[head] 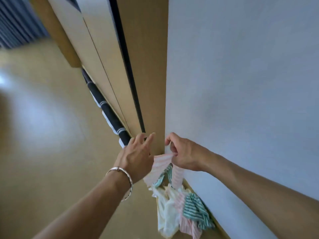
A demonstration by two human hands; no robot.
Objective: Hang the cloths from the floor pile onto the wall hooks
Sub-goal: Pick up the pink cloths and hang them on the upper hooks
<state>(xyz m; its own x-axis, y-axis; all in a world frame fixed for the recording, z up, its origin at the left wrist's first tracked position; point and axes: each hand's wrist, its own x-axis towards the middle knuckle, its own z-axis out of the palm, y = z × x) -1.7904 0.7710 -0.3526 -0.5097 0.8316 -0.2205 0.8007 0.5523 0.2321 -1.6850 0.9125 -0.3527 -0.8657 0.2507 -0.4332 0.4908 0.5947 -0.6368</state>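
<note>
Flooring (43, 135) is smooth and tan; a pale wall (241, 83) stands on the right and meets a wood-grain panel (148, 66) in the corner. A striped curtain (15, 23) hangs at far upper left.

Two hands are in view. The right hand (183, 152) pinches the top edge of one pink-striped cloth (160, 164), raised close to the wall corner. The left hand (136, 152), with one bracelet (124, 176) on its wrist, has its fingers straight and spread beside that cloth.

One pile (181, 209) lies on the floor against the wall, showing white, pink-striped and green-striped cloths; the exact count cannot be told.
</note>
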